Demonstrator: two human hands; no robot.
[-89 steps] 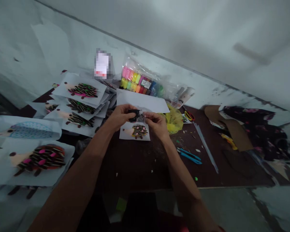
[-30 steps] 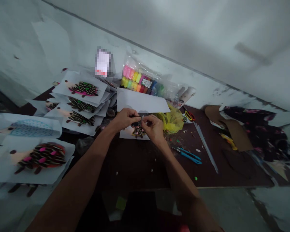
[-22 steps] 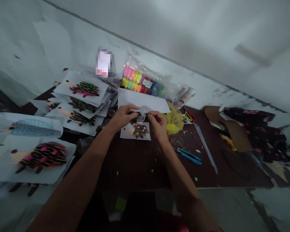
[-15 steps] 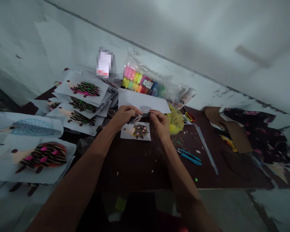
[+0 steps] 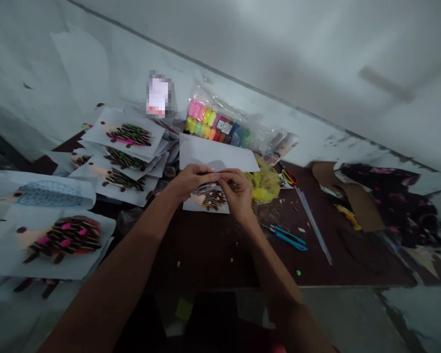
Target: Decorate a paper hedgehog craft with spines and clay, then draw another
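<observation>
My left hand (image 5: 191, 181) is closed around a small clear, shiny plastic thing (image 5: 207, 188), perhaps a packet; its exact kind cannot be made out. Against its fingertips my right hand (image 5: 239, 192) is closed in a pinch, and whatever lies between those fingers is hidden. Both hands hover over a small hedgehog picture card (image 5: 213, 200) with dark striped spines and pink dots, partly covered by the fingers. Just behind the hands is a blank white sheet (image 5: 216, 151).
Stacked hedgehog pictures (image 5: 128, 135) fill the left side. A bag of coloured clay (image 5: 209, 120) leans by the wall. On the right lie a yellow plastic bag (image 5: 266, 184), blue thread snips (image 5: 288, 238), scissors (image 5: 289, 177), clear sticks (image 5: 314, 225) and a yellow cutter (image 5: 348, 217).
My hands, apart before, have come together so the fingertips meet. The right hand moved left, and the left hand turned, with the clear plastic thing still in it.
</observation>
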